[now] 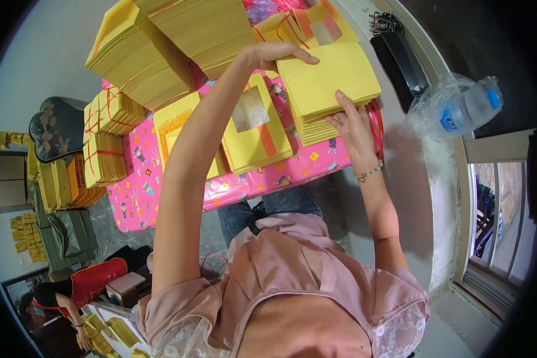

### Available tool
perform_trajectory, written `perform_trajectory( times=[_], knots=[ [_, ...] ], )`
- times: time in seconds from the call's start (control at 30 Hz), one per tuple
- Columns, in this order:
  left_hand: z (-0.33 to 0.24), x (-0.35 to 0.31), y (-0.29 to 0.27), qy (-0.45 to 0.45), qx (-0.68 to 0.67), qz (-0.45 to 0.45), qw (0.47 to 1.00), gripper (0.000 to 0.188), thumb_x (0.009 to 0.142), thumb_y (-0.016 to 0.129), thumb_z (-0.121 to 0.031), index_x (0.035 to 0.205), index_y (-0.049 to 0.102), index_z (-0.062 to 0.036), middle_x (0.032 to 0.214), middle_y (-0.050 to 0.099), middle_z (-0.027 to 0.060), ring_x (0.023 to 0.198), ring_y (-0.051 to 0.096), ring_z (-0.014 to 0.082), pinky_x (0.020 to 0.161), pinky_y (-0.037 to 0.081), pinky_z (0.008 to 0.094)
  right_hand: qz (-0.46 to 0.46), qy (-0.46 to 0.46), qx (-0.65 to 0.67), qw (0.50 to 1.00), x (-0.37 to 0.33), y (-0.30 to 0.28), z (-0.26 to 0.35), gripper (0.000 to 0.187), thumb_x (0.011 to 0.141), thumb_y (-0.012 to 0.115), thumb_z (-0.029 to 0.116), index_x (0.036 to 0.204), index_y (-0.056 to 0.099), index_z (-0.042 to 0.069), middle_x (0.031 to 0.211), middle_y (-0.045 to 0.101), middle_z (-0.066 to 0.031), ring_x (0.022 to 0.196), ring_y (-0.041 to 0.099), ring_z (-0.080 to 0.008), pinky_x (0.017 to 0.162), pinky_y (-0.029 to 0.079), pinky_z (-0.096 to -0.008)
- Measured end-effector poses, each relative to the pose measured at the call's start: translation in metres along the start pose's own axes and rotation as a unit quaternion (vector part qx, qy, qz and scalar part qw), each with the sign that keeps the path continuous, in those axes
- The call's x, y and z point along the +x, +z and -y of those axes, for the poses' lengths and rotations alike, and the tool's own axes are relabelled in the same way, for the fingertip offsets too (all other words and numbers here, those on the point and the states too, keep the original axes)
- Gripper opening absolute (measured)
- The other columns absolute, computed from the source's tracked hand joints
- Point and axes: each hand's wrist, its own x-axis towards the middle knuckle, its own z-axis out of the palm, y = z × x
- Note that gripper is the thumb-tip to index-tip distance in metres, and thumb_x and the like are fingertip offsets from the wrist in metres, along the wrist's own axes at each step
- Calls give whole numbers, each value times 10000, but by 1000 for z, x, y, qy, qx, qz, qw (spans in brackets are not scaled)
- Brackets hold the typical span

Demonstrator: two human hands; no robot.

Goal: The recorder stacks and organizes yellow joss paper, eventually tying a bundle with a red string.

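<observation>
A thick sheaf of yellow joss paper (334,74) is held between my two hands at the right of the table, above a lower stack of the same paper (317,132). My left hand (280,55) grips its far left corner, thumb on top and the other fingers mostly hidden. At the near right edge, my right hand (355,126) pinches the sheaf with its thumb above and fingers at the side. Left of the sheaf lies a yellow pile with a silver patch (252,110) and an orange strip. My left forearm partly covers another pile with orange marks (174,122).
Tall yellow paper stacks (140,59) and red-tied bundles (104,158) stand on the pink patterned table cover (140,206). A plastic bottle in a clear bag (459,113) is at the right. A chair (56,128) stands left; another person (71,298) works at lower left.
</observation>
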Motion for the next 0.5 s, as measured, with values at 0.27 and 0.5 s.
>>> perform_trajectory(
  times=[0.27, 0.5],
  knots=[
    [13, 5, 21, -14, -37, -21, 999, 628, 780, 769, -394, 1280, 584, -62, 1268, 622, 39, 1156, 584, 145, 955, 485, 298, -27, -29, -27, 999, 4, -17, -26, 685, 845, 758, 306, 1342, 411, -11, 1282, 506, -124, 1152, 549, -213, 933, 500, -392],
    [14, 1, 28, -20, -35, -28, 999, 606, 787, 766, -366, 1278, 583, -60, 1266, 629, 50, 1121, 607, 139, 936, 505, 292, -30, -11, 8, 999, -2, -18, -23, 465, 918, 691, 239, 1283, 452, 79, 1218, 574, -56, 1068, 603, -157, 921, 489, -351]
  ],
)
